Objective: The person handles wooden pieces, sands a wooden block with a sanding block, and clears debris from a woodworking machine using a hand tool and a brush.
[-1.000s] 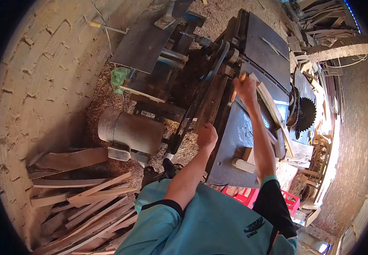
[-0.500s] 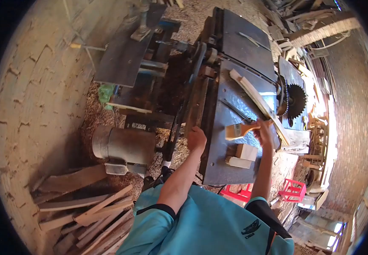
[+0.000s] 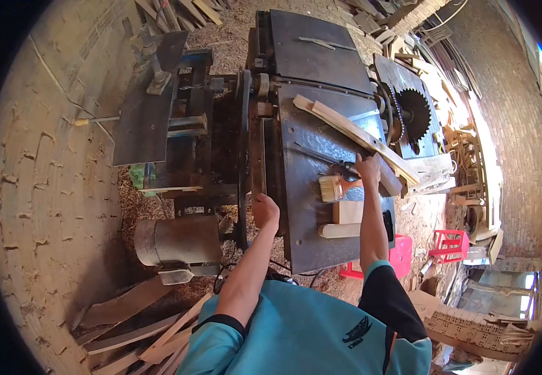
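My left hand [image 3: 266, 212] is closed at the near left edge of the metal machine table [image 3: 308, 240]; what it holds, if anything, is hidden. Over the table's right part, my right hand [image 3: 369, 170] is closed beside the brush [image 3: 331, 188] and a dark-handled tool [image 3: 322, 156]. Its fingers cover what they grip. The brush's pale bristles point left. Long pale wood strips [image 3: 346, 128] lie slantwise just beyond the hand. A wood block [image 3: 348, 212] and a smaller rounded piece [image 3: 338, 231] sit on the table below the brush.
Toothed saw blade [image 3: 413, 115] stands at the right behind the table. A motor [image 3: 180, 240] and belt [image 3: 243, 156] are at the left. Red stools [image 3: 450, 246] stand at the lower right. Wood boards [image 3: 121, 306] lie at the lower left, by the brick wall [image 3: 52, 187].
My right hand moved from the table's far left edge to its right part, bringing the brush. The brush turned from lying flat across to bristles facing me. The view shifted; my left hand stays closed.
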Demonstrator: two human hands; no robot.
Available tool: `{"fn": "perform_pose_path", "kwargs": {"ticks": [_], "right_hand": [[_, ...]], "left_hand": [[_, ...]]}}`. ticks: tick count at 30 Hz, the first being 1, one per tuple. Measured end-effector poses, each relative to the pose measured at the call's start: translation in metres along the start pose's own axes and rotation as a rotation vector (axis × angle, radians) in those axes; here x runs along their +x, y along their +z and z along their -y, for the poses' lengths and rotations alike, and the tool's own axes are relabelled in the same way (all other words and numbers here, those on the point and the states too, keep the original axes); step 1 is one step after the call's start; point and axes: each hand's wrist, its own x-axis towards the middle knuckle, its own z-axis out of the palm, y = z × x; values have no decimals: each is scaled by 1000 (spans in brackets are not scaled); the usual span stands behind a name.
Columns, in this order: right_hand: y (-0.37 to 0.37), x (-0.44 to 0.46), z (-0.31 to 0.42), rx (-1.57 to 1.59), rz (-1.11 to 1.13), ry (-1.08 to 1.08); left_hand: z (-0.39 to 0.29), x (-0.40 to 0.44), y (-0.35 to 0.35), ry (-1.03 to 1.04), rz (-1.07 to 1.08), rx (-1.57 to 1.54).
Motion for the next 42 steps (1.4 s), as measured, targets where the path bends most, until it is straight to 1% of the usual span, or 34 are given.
{"fn": "perform_pose_path", "kwargs": {"ticks": [2, 3, 5, 6, 7, 10, 12, 14, 16, 18, 20, 22, 26, 28, 29, 32, 35, 38, 39, 42], "right_hand": [[-14, -7, 14, -41, 100, 74], [-5, -4, 12, -200, 66, -7], [1, 0, 3, 10, 188, 150], [-5, -9, 9, 112, 246, 230], [-5, -17, 13, 307, 211, 313], [22, -17, -7, 528, -100, 272], [12, -25, -5, 580, -311, 5], [-27, -48, 35, 634, -413, -182], [-61, -65, 79, 529, -540, -380], [-83, -77, 125, 443, -690, -721], [-89, -86, 167, 448, -592, -874], [-79, -79, 199, 488, -439, -1015], [-49, -82, 243, 355, -385, -1070], [-32, -87, 251, 252, -400, -1113], [-29, -88, 254, 246, -375, -1117], [-26, -95, 261, 229, -400, -1145], [-18, -91, 263, 187, -392, -1119], [-22, -72, 252, 209, -437, -1042], [-28, -69, 242, 298, -334, -1065], [-36, -82, 226, 368, -344, -1064]], "left_hand": [[1, 1, 2, 55, -29, -2], [2, 1, 1, 80, -43, 1], [1, 3, 1, 50, -42, 38], [0, 2, 1, 34, -39, 55], [1, 0, 0, 41, -33, 57], [-2, 0, -2, 60, -31, 22], [2, 1, 1, 53, -56, -32], [0, -3, -2, 37, -75, 1], [3, 0, -2, 67, -46, 12], [5, 5, 0, 55, -22, 15], [1, 0, -3, 24, -16, 3], [0, -3, -4, 43, -17, -5], [-1, -7, -12, 87, -17, -52], [-1, -7, -13, 95, -23, -59], [0, -7, -12, 93, -22, -61], [2, -4, -9, 98, -35, -63], [2, -5, -8, 95, -9, -56], [2, -2, -7, 89, -6, -42], [2, -3, -8, 83, -12, -35], [0, -4, -10, 72, -6, -55]]}}
